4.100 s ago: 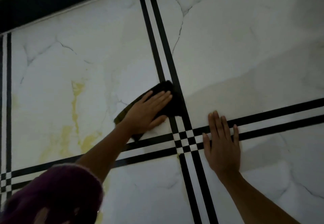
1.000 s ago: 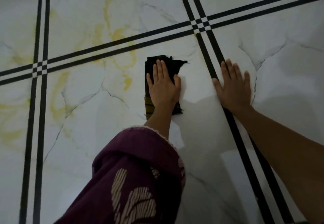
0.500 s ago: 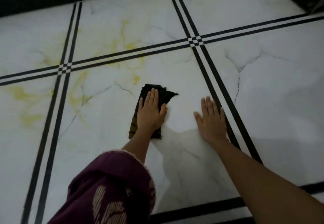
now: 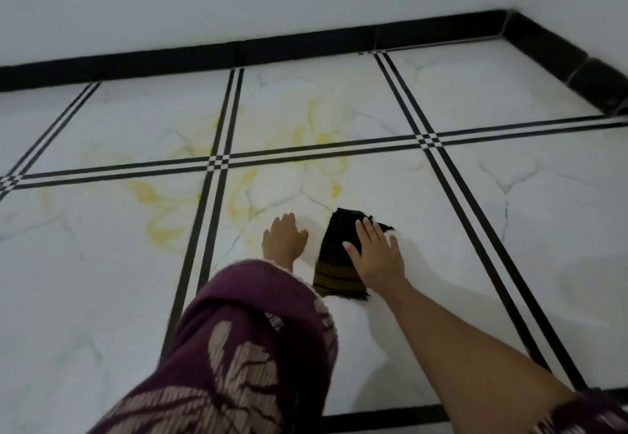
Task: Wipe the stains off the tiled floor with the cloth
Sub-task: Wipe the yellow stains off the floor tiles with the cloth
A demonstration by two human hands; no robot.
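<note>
L hand (image 4: 283, 239) is laid flat on the floor (image 4: 509, 263), fingers straight and close together, nothing held. It is set just left of the cloth (image 4: 334, 265), w/ a thin strip of bare tile between. R hand (image 4: 375, 253) is spread open, fingers fanned, and is laid on the cloth's right half. No curl round the fabric is seen, so the cloth is pressed, not gripped. The fingertips are blurred, so contact at the cloth's far edge is prob. there but can't be confirmed.

Cloth: dark, nearly black, w/ olive-brown stripes across its near end and a frayed near edge. It is spread flat, roughly rectangular, w/ a ragged far-right corner. It lies inside one tile, between two black double-line borders (image 4: 217, 161) and well short of the black skirting (image 4: 238, 52) at the floor's far edge. Yellow stains (image 4: 163, 202) are spread to the left and beyond it, one patch just past its far edge.

Vs 0.5 s ago, the hands are swapped: the cloth was then under L hand, w/ R hand flat on bare tile to its right. Cloth shape looks approx. unchanged. L forearm is covered by a patterned maroon sleeve (image 4: 244, 348).
</note>
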